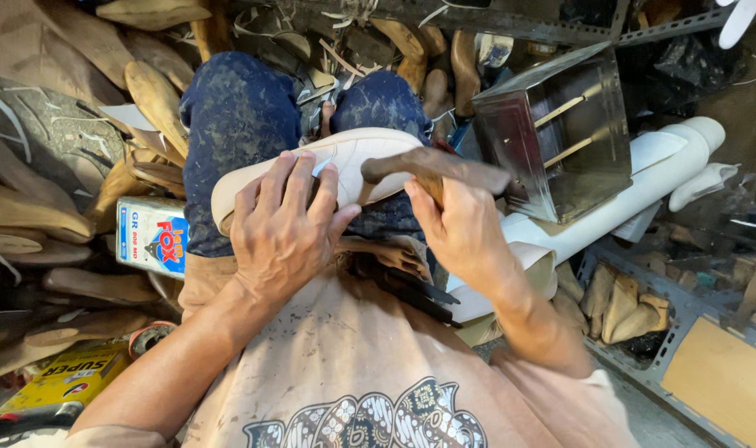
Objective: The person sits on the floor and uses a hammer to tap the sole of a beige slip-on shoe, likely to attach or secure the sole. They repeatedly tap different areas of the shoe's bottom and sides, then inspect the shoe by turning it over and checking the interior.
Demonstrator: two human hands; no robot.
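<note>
head view: seated person, pale shoe sole lying across both knees.
left hand: fingers spread flat, pressing the sole down on the lap, not curled round it.
right hand: fist closed round the handle of a hammer, head hovering just over the sole's near end.
step: looks like tapping the sole flat, mid-stroke.
next move needs: a steady hold and strikes landing clear of the left fingertips.
around: metal box, white roll, glue tin, wooden lasts.
</note>
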